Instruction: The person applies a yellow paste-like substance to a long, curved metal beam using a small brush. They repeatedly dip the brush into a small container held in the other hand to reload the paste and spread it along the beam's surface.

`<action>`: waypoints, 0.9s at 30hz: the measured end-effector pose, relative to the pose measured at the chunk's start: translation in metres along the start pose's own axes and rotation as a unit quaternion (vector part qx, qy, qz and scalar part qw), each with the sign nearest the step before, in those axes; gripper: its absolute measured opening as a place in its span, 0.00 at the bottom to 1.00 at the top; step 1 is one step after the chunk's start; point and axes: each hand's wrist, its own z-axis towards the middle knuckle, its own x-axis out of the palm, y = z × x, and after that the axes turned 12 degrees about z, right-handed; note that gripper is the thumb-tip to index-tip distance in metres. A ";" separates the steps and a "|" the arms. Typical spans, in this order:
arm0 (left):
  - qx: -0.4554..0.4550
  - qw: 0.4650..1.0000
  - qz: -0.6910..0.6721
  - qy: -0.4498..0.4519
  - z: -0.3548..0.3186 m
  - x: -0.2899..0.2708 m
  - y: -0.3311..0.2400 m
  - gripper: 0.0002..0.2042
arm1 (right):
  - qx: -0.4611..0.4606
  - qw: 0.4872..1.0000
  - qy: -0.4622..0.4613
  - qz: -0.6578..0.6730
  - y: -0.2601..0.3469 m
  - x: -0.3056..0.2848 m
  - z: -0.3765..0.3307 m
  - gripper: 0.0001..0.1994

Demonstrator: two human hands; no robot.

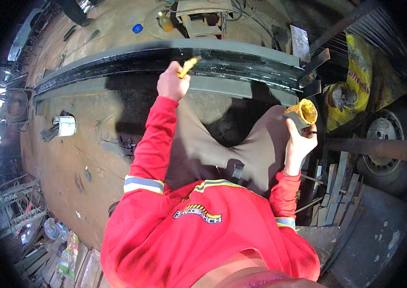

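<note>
L hand (pixel 172 84) is clenched round the handle of a yellow brush (pixel 189 65), fingers fully curled, thumb side up. Brush tip sits on or just at the near edge of the long steel beam (pixel 241 65), which runs across the view in front of the person; its middle strip looks wet black, outer flanges grey. Can't tell if bristles actually touch the metal.

R hand (pixel 299 141) grips a small paint cup (pixel 304 113) from below, fingers wrapped on its dark base, not spread. Cup is smeared yellow, mouth tilted up w/ yellow-coated inside, held off to the person's right, well apart from the beam's painted strip, above the knee.

Person wears red sleeves w/ reflective bands & tan trousers. On the floor to the left stands a white tin (pixel 65 126) w/ dark brushes beside it. Far right: a vehicle wheel (pixel 385 153) & a yellow sack (pixel 361 81). Steel offcuts (pixel 335 192) lie near the R hand's side.
</note>
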 end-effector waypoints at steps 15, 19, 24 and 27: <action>0.051 0.998 0.037 0.006 0.024 0.012 -0.024 0.11 | -0.002 0.999 0.024 -0.027 -0.007 0.031 -0.008 0.28; 0.021 0.998 0.004 -0.058 0.027 0.004 -0.038 0.11 | -0.006 0.998 0.039 -0.041 -0.009 0.031 -0.011 0.30; 0.071 0.993 0.097 -0.007 0.007 0.001 -0.024 0.13 | 0.032 0.999 0.037 0.008 -0.020 0.026 -0.014 0.33; 0.089 0.984 0.134 0.078 0.023 0.016 -0.027 0.14 | 0.032 0.998 0.059 0.000 -0.019 0.030 -0.014 0.32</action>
